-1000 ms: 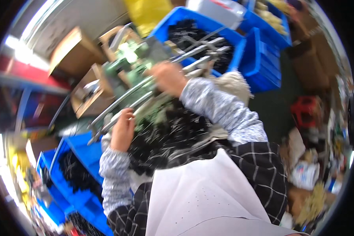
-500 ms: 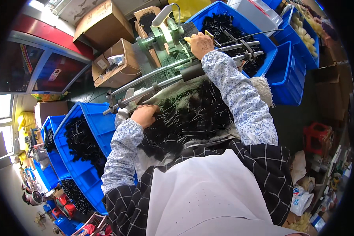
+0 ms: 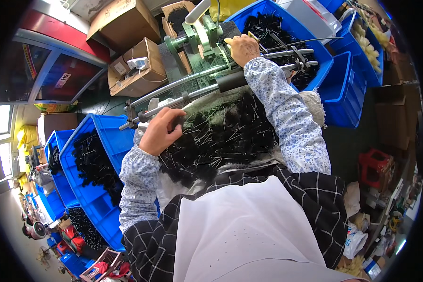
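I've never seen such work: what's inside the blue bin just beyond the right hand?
The blue bin holds a heap of black bristly pieces. Metal tubes partly hide its near side, and nothing under the heap can be seen.

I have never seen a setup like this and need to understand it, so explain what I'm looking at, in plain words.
There is no robot here: these are a person's bare hands, seen from a camera worn on the head and looking down. The wide lens bends straight edges.

Ahead stands a green machine, with metal rails crossing in front. Nearer the body lies a dark pile of bristly pieces and thin looped wires. Blue bins nearby contain more black bristly pieces.

The left hand is at the pile's left edge, thumb and forefinger apart; whether it holds anything is unclear. The right hand is beside the machine, its grip hidden.
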A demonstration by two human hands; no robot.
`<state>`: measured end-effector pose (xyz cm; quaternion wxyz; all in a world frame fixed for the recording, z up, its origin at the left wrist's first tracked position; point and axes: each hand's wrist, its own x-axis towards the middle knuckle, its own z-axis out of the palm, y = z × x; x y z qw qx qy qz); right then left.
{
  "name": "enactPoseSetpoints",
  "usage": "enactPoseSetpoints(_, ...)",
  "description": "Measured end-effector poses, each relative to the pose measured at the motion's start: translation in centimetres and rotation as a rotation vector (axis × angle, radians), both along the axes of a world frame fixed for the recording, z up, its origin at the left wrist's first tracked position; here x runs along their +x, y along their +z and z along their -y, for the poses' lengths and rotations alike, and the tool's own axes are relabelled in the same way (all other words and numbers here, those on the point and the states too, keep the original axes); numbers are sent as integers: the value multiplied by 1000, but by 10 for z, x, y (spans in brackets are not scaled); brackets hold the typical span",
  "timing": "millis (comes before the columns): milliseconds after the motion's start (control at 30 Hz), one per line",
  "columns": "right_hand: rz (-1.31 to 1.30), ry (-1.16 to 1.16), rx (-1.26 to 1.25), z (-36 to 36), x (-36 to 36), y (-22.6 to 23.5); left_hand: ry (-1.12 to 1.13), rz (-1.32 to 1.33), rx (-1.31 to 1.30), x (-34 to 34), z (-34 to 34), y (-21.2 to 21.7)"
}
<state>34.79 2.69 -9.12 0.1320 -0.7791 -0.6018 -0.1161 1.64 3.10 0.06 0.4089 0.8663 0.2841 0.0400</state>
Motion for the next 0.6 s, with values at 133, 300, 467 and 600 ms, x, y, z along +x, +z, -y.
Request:
enactPoseSetpoints(133, -19, 45, 0, -4, 3, -1, 62, 198, 40, -2, 3, 4)
enactPoseSetpoints(300, 27, 51, -109, -8, 5, 4, 102, 285, -91, 0, 9, 9)
enactPoseSetpoints(467, 68, -178, -59, 13, 9, 10, 167, 357, -85, -12, 14, 7)
enactPoseSetpoints(600, -43, -61, 115, 13, 17, -8, 227, 382, -133, -21, 14, 2)
